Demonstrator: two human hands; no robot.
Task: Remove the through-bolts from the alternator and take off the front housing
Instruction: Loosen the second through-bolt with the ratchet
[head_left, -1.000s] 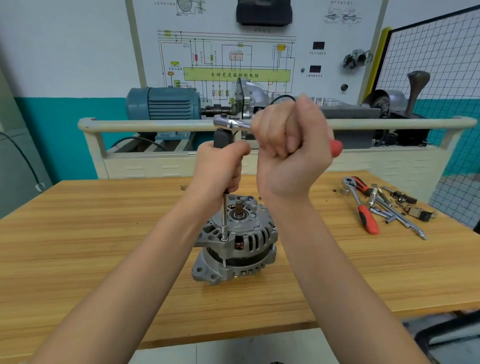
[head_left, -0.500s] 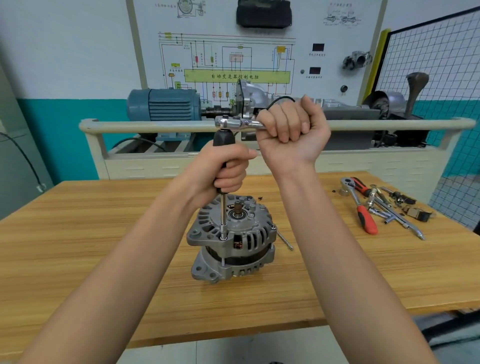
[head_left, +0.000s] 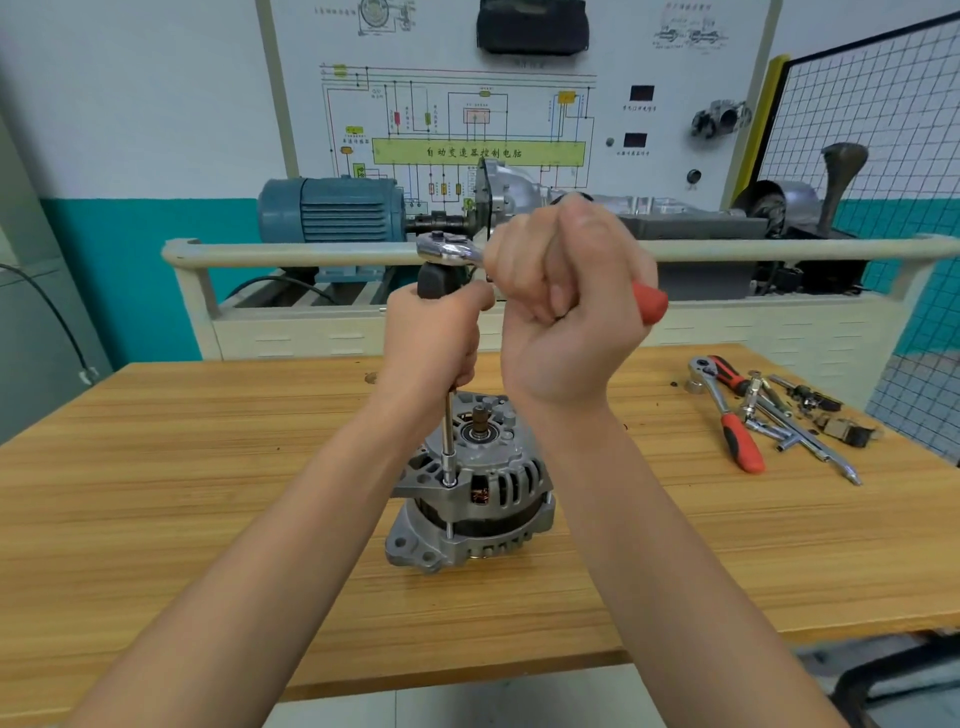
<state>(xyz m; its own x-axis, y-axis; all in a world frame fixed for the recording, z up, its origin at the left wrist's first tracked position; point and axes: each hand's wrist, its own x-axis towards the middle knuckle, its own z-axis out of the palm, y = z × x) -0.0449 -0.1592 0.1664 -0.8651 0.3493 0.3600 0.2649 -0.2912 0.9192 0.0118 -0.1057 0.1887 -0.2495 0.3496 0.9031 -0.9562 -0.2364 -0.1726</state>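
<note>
Standing mid-worktop (head_left: 156, 509), nearer its front edge: alternator (head_left: 483, 499), shaft upward; right hand (head_left: 566, 306) fisted round the red-handled ratchet (head_left: 452, 249); left hand (head_left: 434, 338) gripping the black-topped extension (head_left: 449, 431), its socket seated on a through-bolt (head_left: 449, 527); spare ratchet (head_left: 727, 410) and loose tools (head_left: 800, 426) by the right edge

Two bare forearms are seen above the wooden table (head_left: 156, 499), uncovered from elbow to wrist. The left hand (head_left: 431, 338) and right hand (head_left: 566, 312) are ungloved; nothing is worn on fingers or wrists.
</note>
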